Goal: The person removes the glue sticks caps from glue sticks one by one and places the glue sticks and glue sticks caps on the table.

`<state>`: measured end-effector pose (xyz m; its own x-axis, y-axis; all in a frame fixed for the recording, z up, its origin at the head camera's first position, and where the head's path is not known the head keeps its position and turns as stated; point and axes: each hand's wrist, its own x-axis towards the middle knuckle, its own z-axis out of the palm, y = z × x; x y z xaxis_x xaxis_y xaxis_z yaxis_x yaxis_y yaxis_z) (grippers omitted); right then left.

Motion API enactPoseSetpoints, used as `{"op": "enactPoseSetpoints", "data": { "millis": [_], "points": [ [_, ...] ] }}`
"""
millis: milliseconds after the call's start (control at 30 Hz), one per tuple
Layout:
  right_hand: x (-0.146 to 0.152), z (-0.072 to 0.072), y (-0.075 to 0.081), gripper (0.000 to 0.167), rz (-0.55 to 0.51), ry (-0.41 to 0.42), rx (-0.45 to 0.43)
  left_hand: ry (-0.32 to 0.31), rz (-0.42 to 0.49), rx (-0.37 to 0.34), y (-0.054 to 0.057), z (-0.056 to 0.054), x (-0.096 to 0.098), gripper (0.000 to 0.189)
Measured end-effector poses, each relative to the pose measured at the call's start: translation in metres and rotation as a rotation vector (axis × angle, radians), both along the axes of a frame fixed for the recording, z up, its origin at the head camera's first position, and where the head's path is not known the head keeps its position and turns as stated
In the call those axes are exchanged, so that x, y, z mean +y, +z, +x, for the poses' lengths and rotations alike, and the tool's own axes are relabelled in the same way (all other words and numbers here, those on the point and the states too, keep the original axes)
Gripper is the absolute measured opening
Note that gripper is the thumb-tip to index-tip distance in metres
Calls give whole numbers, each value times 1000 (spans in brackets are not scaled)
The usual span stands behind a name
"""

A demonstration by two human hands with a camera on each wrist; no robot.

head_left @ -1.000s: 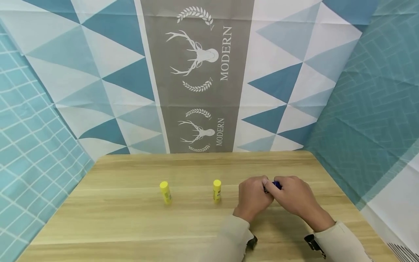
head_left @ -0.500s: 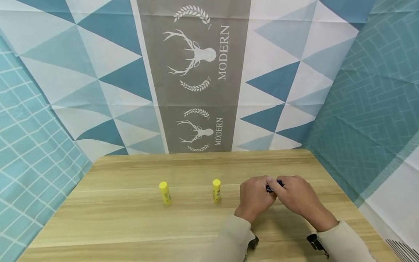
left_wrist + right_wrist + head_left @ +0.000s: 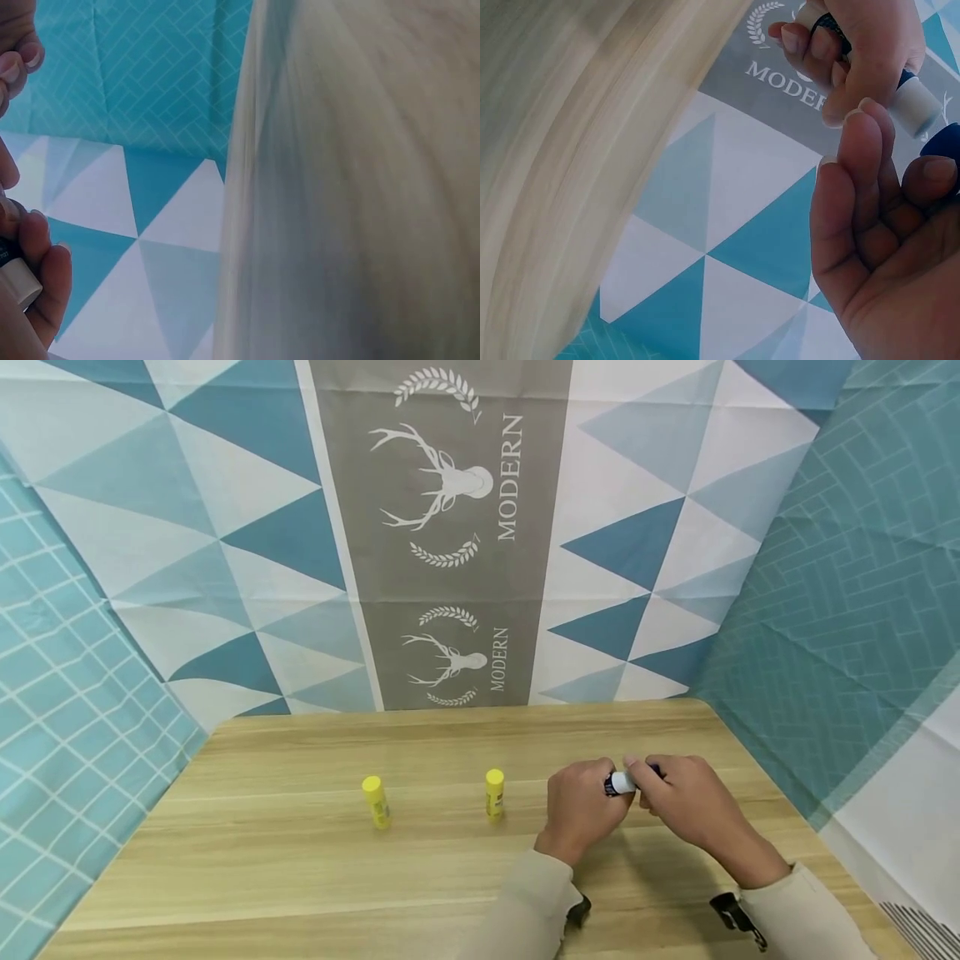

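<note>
My left hand (image 3: 583, 806) grips a dark blue glue stick (image 3: 617, 784) just over the right part of the table. Its white end (image 3: 919, 106) is bare and points toward my right hand (image 3: 693, 802). That hand pinches a dark blue cap (image 3: 946, 142) between thumb and fingers, a short gap away from the white end in the right wrist view. The glue stick's other pale end (image 3: 20, 285) sticks out of my left fist in the left wrist view. To the left, two yellow glue sticks stand upright, one nearer (image 3: 494, 793) my left hand and one farther off (image 3: 377, 802).
The wood-grain table (image 3: 262, 877) spans the lower view. A patterned cloth (image 3: 457, 527) with triangles and deer heads hangs behind its back edge. Teal cloths hang at the left (image 3: 67, 693) and right (image 3: 825, 610) sides.
My right hand has moved slightly right, away from the left, pulling the dark blue cap off. The white end of the glue stick has come into view. The yellow glue sticks stay put.
</note>
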<state>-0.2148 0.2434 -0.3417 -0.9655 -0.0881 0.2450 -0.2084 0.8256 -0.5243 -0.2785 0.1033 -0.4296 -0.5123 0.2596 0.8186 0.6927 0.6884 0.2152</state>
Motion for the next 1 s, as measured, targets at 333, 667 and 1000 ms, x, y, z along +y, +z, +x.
{"op": "enactPoseSetpoints", "data": {
  "millis": [333, 667, 1000],
  "points": [
    [2, -1, -1, 55, 13, -8, 3, -11, -1, -10, -1, -1, 1, 45],
    [5, -1, -5, 54, 23, -22, -10, -27, 3, -58, 3, 1, 1, 45],
    [8, 1, -7, 56, -2, -36, -14, -54, 27, -113, 5, 4, 2, 44]
  ]
}}
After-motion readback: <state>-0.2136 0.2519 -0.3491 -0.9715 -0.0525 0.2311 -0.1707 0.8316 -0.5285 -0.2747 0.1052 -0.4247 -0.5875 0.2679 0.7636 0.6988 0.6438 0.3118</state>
